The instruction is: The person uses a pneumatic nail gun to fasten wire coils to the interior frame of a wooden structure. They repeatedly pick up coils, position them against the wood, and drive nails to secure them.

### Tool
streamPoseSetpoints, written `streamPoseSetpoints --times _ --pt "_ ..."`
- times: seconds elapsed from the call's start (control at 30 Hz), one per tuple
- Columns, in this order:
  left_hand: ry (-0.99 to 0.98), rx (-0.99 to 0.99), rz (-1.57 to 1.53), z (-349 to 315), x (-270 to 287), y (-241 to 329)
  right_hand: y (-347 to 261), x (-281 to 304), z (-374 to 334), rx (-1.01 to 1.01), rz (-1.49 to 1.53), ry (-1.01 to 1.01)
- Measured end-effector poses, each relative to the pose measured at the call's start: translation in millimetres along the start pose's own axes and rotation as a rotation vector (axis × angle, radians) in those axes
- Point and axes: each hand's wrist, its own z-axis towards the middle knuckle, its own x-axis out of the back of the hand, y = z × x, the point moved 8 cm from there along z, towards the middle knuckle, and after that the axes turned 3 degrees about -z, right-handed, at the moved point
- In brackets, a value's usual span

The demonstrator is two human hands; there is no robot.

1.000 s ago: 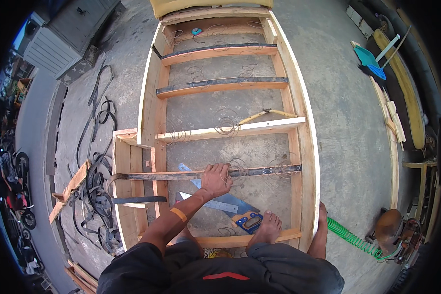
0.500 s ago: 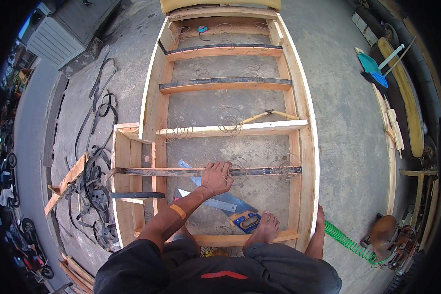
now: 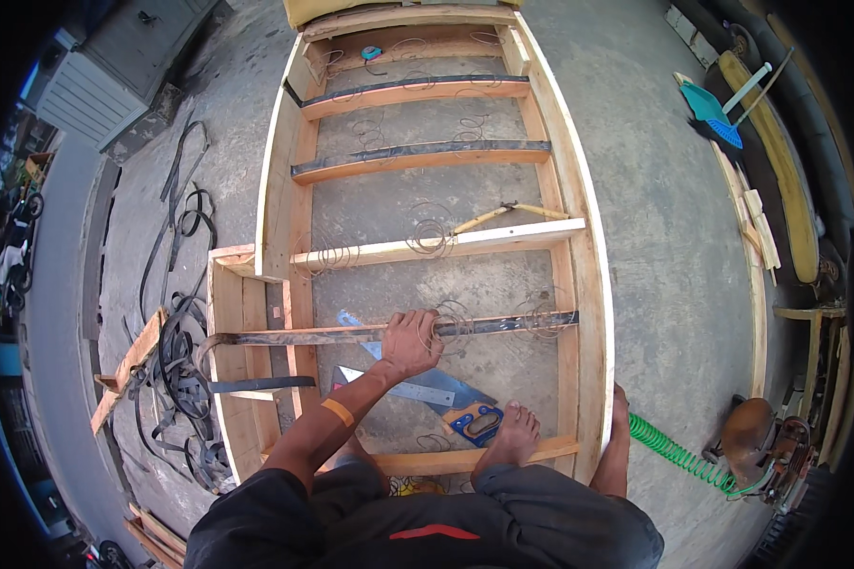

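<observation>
My left hand (image 3: 411, 342) is closed over a wooden crossbar (image 3: 304, 338) topped with a black rubber strap (image 3: 517, 324). Right beside its fingers, a wire coil spring (image 3: 455, 322) stands on the strap. Another coil spring (image 3: 543, 320) sits closer to the right rail. At the frame's outer right side is my right hand (image 3: 621, 403), against the long rail (image 3: 593, 370); its fingers are mostly hidden. Below the crossbar, a handsaw (image 3: 474, 422) with a blue and yellow handle lies on the floor beside a metal ruler (image 3: 417, 392).
The long wooden frame (image 3: 275, 180) has more crossbars carrying springs. Yellow-handled pincers (image 3: 508, 211) rest at the pale crossbar (image 3: 503, 236). Loose black straps (image 3: 185, 370) lie at left, a green coiled hose (image 3: 678, 455) at right. My bare foot (image 3: 515, 431) stands inside the frame.
The whole view has tilted a little, shifting the frame slightly up and left. My left hand stays on the same crossbar, and my right hand stays by the rail.
</observation>
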Motion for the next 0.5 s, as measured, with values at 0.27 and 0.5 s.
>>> streamPoseSetpoints --times 0.27,0.5 --pt "-0.005 -0.018 -0.025 -1 7 -4 5 3 1 -0.032 -0.002 0.019" --pt "0.001 -0.059 -0.024 -6 14 -9 -3 7 -6 -0.059 -0.065 0.047"
